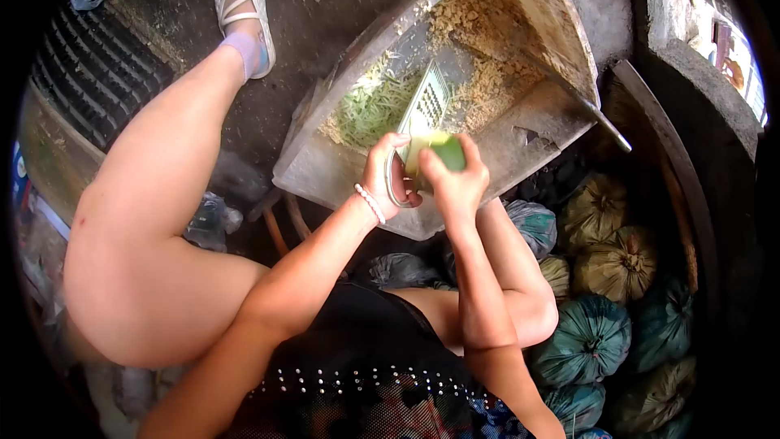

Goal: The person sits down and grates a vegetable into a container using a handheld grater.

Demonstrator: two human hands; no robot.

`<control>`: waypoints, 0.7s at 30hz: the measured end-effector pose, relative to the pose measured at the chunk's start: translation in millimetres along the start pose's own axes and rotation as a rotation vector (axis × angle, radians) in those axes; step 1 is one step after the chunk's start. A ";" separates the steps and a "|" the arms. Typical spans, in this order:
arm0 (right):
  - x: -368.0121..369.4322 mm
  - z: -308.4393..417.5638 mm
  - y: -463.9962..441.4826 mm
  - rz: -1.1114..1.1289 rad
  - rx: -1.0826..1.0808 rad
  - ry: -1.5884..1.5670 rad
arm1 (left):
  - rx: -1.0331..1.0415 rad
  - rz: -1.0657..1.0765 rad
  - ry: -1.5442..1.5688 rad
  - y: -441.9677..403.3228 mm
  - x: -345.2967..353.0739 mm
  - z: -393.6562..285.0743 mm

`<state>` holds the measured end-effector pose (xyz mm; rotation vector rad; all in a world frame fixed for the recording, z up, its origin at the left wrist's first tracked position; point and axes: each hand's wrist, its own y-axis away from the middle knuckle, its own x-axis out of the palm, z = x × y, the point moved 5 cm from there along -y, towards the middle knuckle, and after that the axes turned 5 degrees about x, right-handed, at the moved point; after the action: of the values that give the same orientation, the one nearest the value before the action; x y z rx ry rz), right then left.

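Observation:
My left hand (383,169) is closed round the looped metal handle of a flat grater (430,99), which reaches away from me into a grey trough (321,183). In my right hand (457,183) is a green-skinned vegetable (448,151) with pale cut flesh, its exact kind unclear. The vegetable rests at the near end of the grater, close to my left fingers. Pale green shreds (370,112) lie heaped in the trough, left of the grater. Crumbly yellowish meal (496,28) covers much of the trough's far and right parts.
A rod (605,126) sticks out over the trough's right edge. Several tied green and yellowish bags (583,340) are piled at the right, beside my leg. A black ribbed mat (93,73) lies at the left, and clear plastic (213,219) sits near my knee.

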<state>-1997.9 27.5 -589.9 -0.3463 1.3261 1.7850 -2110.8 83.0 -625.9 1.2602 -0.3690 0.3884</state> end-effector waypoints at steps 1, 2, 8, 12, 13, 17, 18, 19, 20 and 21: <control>13.9 -3.3 -22.9 -0.024 0.078 -0.046 | 0.016 0.002 -0.002 -2.2 -5.5 3.5; 24.1 -13.4 -61.9 -0.059 0.181 -0.051 | -0.060 -0.029 0.024 -7.6 -20.4 9.8; 10.6 -0.6 -68.1 0.007 0.098 0.146 | -0.064 0.005 0.020 -7.2 -7.3 0.8; -5.8 1.2 -2.1 0.007 -0.005 0.079 | -0.033 0.037 -0.009 -3.6 -5.7 3.6; 6.1 -8.8 -20.9 -0.074 -0.023 0.072 | -0.032 0.036 0.031 -3.5 -6.5 5.8; 24.6 -18.7 -111.6 -0.215 0.099 0.194 | -0.122 0.000 -0.015 -6.6 -8.1 9.9; 24.9 -26.5 -108.4 -0.145 0.121 0.137 | -0.097 0.002 -0.030 -6.0 -8.2 5.1; 21.9 -33.4 -99.3 -0.066 0.144 0.089 | -0.074 -0.002 -0.035 -4.4 -9.5 4.7; 7.6 -12.8 -67.4 -0.025 0.103 0.141 | -0.051 0.020 -0.005 -8.6 -7.7 2.4; -3.2 -5.8 -38.1 0.035 0.140 0.143 | -0.042 0.033 0.033 -10.0 -7.1 5.2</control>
<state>-1968.4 23.3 -614.5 -0.3814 1.5574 1.7109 -2112.6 74.9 -636.3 1.2064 -0.3684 0.4276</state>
